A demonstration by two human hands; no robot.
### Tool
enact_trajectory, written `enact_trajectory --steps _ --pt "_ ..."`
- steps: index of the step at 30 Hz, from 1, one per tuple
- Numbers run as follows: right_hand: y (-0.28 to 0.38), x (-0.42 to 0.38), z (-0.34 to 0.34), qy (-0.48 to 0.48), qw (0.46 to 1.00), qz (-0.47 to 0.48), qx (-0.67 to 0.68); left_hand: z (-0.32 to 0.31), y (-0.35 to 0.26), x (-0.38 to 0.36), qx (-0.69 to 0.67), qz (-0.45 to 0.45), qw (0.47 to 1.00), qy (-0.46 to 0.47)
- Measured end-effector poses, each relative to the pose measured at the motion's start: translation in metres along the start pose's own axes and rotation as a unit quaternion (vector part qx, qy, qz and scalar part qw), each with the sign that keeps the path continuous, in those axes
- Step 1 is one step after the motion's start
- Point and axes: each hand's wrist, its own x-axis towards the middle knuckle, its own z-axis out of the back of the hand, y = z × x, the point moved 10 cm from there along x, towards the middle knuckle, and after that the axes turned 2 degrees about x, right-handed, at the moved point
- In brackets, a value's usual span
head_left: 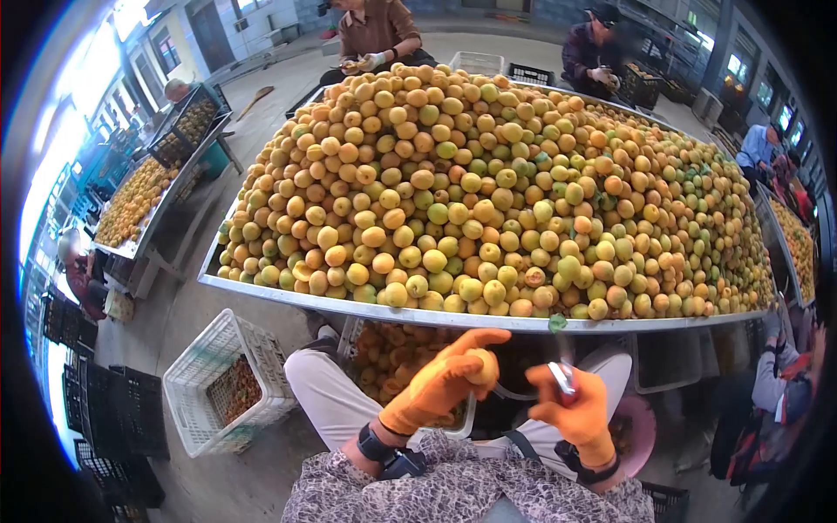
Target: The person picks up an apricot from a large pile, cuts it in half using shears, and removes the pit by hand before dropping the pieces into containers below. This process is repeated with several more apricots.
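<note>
Both hands wear orange gloves and are raised over my lap, in front of the metal table's near edge. My left hand [445,382] is closed around a yellow-orange fruit [482,367], its index finger stretched out above it. To the right, my right hand [575,410] grips a small tool [562,381] with a shiny metal part and a red part. The hands are apart. Beyond them a large heap of yellow, orange and green fruit [471,192] fills the table [418,317]. Below my left hand, a crate [466,424] holds opened fruit pieces [392,353].
A white crate [196,405] with brown bits stands at the left, beside black crates [122,410]. A pink basin [643,431] is right of my knee. Two people [375,35] [593,52] work across the table. Another person [789,383] is at the right edge.
</note>
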Motion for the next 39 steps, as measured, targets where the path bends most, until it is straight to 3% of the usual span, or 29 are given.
enact_trajectory --steps 2,3,6,9,10,12,16,18,20,22,24,26,28,30,32,34,36,38,39 --pt "0.022 0.014 -0.017 0.007 0.979 0.179 -0.093 -0.021 0.013 0.0 -0.057 0.043 0.997 0.042" --pt "0.025 0.017 -0.024 0.024 0.978 0.182 -0.101 -0.027 0.013 0.0 -0.029 0.046 0.998 0.007" --pt "0.018 0.02 -0.04 0.052 0.976 0.178 -0.117 -0.026 0.028 -0.002 -0.142 0.071 0.987 0.011" --pt "0.021 0.015 -0.04 0.035 0.965 0.214 -0.147 -0.004 0.025 -0.01 0.215 0.081 0.973 -0.03" --pt "0.025 0.012 -0.039 0.018 0.955 0.24 -0.172 -0.004 0.026 -0.011 0.214 0.081 0.973 -0.032" --pt "0.028 0.008 -0.044 0.015 0.94 0.258 -0.22 -0.025 -0.006 -0.013 0.468 -0.123 0.875 -0.013" --pt "0.028 -0.003 -0.051 -0.001 0.907 0.303 -0.294 -0.023 -0.003 -0.007 0.371 -0.051 0.925 -0.066" --pt "0.026 -0.002 -0.056 0.008 0.888 0.335 -0.316 -0.022 -0.012 -0.007 0.383 -0.063 0.919 -0.064" --pt "0.026 -0.006 -0.061 0.02 0.866 0.366 -0.34 -0.015 0.007 -0.005 0.361 0.027 0.932 -0.03" --pt "0.032 -0.002 -0.061 0.011 0.863 0.385 -0.328 -0.013 0.007 -0.001 0.36 0.026 0.931 -0.049" --pt "0.027 -0.002 -0.061 -0.003 0.872 0.381 -0.307 -0.023 -0.015 -0.004 0.42 -0.127 0.897 -0.048" --pt "0.017 0.009 -0.055 -0.007 0.916 0.313 -0.252 -0.02 -0.013 -0.003 0.387 -0.124 0.911 -0.076" --pt "0.021 0.008 -0.057 -0.018 0.913 0.318 -0.253 -0.017 -0.014 -0.001 0.353 -0.119 0.922 -0.105" --pt "0.012 0.01 -0.056 -0.031 0.936 0.257 -0.239 -0.012 -0.014 -0.005 0.347 -0.097 0.923 -0.139" --pt "0.007 0.012 -0.057 -0.034 0.95 0.245 -0.188 -0.016 -0.021 -0.012 0.388 -0.146 0.901 -0.131" --pt "0.002 0.015 -0.053 -0.057 0.973 0.207 -0.085 -0.044 -0.047 -0.025 0.561 -0.285 0.766 -0.13" --pt "-0.004 0.018 -0.051 -0.073 0.976 0.196 -0.051 -0.035 -0.039 -0.021 0.589 -0.24 0.761 -0.129" --pt "-0.041 0.031 -0.05 -0.037 0.982 0.037 0.184 -0.004 -0.021 -0.014 0.344 -0.143 0.913 -0.164" --pt "-0.031 0.035 -0.053 -0.067 0.957 0.029 0.281 0.009 -0.008 -0.012 0.184 -0.098 0.96 -0.186"
